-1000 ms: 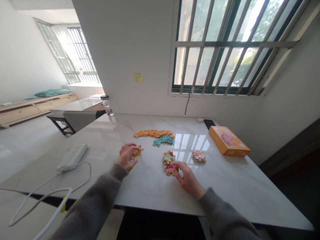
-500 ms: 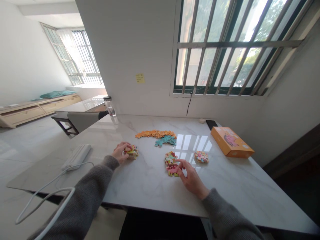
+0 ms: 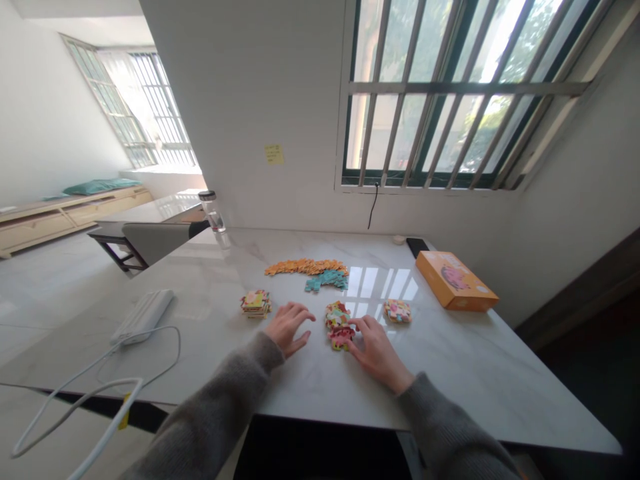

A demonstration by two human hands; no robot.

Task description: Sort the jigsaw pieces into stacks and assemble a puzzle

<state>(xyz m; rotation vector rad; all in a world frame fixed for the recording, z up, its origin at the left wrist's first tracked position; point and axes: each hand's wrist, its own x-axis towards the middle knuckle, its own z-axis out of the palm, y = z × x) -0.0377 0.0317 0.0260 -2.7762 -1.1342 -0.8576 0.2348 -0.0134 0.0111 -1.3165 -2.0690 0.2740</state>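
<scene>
Several puzzle pieces lie together as a small colourful cluster (image 3: 338, 316) in the middle of the marble table. My right hand (image 3: 374, 348) is at the cluster's right side, thumb and forefinger on a pink piece (image 3: 341, 335) at its lower part. My left hand (image 3: 290, 327) hovers left of the cluster, fingers curved and apart, nothing in them. Beyond it to the left stands a stack of puzzle pieces (image 3: 255, 303). A smaller pile of pieces (image 3: 399, 311) rests to the right of the cluster.
Orange pieces (image 3: 305, 267) and teal pieces (image 3: 327, 280) lie farther back. An orange box (image 3: 456, 281) and black phone (image 3: 417, 247) are at the right. At the left are a white power strip (image 3: 143, 316) with cables and a bottle (image 3: 213, 212).
My left hand has left the stack and moved right towards the cluster. My right hand has shifted slightly, its thumb now nearer the pink piece. The view has turned a little to the right.
</scene>
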